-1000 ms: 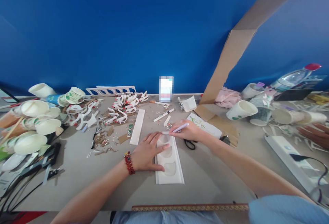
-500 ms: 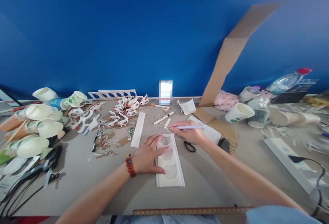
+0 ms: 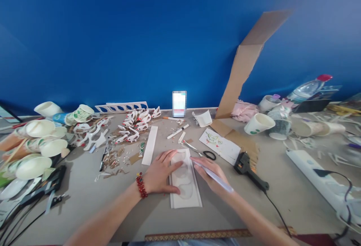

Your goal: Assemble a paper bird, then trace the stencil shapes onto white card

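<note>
My left hand, with a red bead bracelet on the wrist, lies with fingers spread on a white card piece that bears rounded outlines, pressing it to the table. The fingers hide part of its left side. My right hand is closed around a pale lilac pen, whose tip end points toward the card's upper right edge. Whether the tip touches the card I cannot tell. Just beyond the right hand lie scissors with black handles. A plain white strip lies left of the card.
At left are paper cups and red-tipped white cutouts. A drawing on paper, a black glue gun, cardboard and a power strip are at right. A lit phone stands at the back.
My right hand has come nearer with the pen, from beyond the card to its right edge, and the pen has turned. The scissors and drawing show more. My left hand stays on the card.
</note>
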`<state>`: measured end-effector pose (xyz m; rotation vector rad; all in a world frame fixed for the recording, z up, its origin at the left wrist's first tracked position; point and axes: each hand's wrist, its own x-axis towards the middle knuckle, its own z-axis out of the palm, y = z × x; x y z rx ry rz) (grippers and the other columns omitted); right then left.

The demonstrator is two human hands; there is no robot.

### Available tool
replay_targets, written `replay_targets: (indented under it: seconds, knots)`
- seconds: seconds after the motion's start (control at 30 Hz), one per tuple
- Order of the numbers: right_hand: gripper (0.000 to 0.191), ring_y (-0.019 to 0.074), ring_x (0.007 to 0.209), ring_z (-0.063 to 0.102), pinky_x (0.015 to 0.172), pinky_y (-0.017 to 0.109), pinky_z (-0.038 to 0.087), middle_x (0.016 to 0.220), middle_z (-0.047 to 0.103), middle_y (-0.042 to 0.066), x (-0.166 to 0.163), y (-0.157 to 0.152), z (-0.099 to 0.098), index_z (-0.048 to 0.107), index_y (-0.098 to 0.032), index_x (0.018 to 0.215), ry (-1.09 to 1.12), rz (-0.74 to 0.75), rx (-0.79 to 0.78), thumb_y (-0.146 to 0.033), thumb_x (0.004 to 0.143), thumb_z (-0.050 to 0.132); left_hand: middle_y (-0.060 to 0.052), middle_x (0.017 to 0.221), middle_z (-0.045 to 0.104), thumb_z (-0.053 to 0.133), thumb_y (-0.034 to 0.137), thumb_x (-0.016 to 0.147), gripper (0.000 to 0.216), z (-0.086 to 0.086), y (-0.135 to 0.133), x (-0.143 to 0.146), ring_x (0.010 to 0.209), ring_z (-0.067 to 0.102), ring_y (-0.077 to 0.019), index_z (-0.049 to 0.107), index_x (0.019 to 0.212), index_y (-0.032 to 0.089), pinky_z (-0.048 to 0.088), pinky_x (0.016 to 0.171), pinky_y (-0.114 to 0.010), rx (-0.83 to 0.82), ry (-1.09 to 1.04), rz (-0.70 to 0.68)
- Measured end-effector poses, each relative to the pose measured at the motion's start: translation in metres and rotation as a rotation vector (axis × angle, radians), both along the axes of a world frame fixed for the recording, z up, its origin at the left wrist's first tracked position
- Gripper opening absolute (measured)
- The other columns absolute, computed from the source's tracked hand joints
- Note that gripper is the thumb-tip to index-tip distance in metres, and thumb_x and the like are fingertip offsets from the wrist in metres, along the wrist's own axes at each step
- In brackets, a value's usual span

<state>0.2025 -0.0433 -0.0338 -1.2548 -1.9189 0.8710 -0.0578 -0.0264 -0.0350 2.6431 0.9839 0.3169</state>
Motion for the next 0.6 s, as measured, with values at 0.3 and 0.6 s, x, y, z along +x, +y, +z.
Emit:
replay_targets:
  seconds: [0.3,0.6]
  knots:
    - [0.05,0.0144,0.044,0.05,0.046,0.027,0.041,0.047,0.056,0.0,-0.023,-0.01,0.008,0.072,-0.018,0.087,0.579,-0.237,-0.436,-0.064,0.087,0.052,-0.016,0.145,0.042,0.055,0.081,0.07,0.093,0.008,0.001,0.001,0.137,0.035,-0.0345,0.043,0.14,0.021,0.03,0.113,-0.051,-0.092,-0.115,0.045]
    - [0.044,0.0157,0.049,0.054,0.05,0.027,0.042,0.053,0.059,0.0,-0.023,0.005,0.013,0.065,-0.018,0.088,0.547,-0.112,-0.434,-0.06,0.088,0.054,-0.015,0.138,0.05,0.059,0.076,0.072,0.087,0.008,0.002,0.002,0.135,0.037,-0.0329,0.045,0.135,0.017,0.032,0.113,-0.048,-0.083,-0.156,0.041]
